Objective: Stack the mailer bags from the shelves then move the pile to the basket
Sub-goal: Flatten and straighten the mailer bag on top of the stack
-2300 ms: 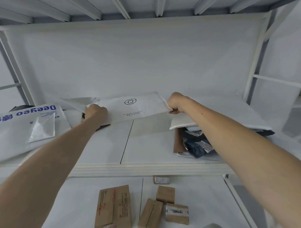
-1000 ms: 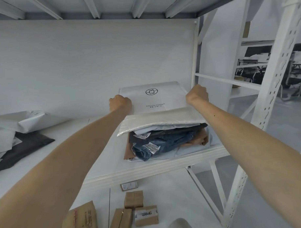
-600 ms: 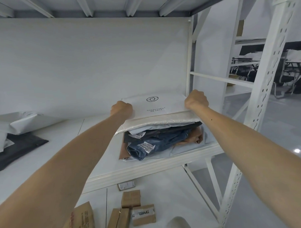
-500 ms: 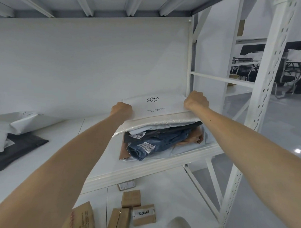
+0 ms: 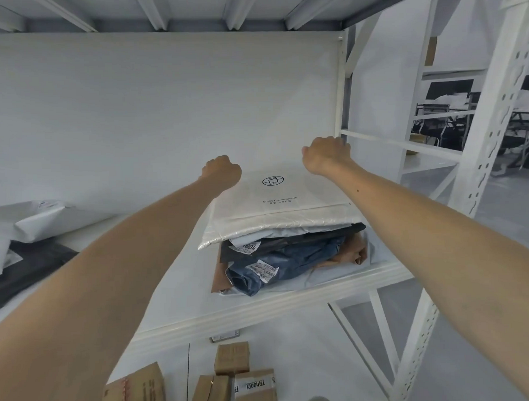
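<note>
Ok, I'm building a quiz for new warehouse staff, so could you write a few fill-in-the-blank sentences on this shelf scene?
1. The white mailer printed "Enjoy the outdoors" lies on ___ of the pile.
2. The pile sits at the ___ end of the shelf.
3. The black mailer bag lies toward the shelf's ___ end.
4. The cardboard boxes stand on the level ___ this shelf.

Missing words: top; right; left; below.

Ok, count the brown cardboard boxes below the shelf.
4, all on the lower level: large brown cardboard box at left, narrow box beside it, small box behind that, taped box rightmost. More may hide under the white shelf board.
</note>
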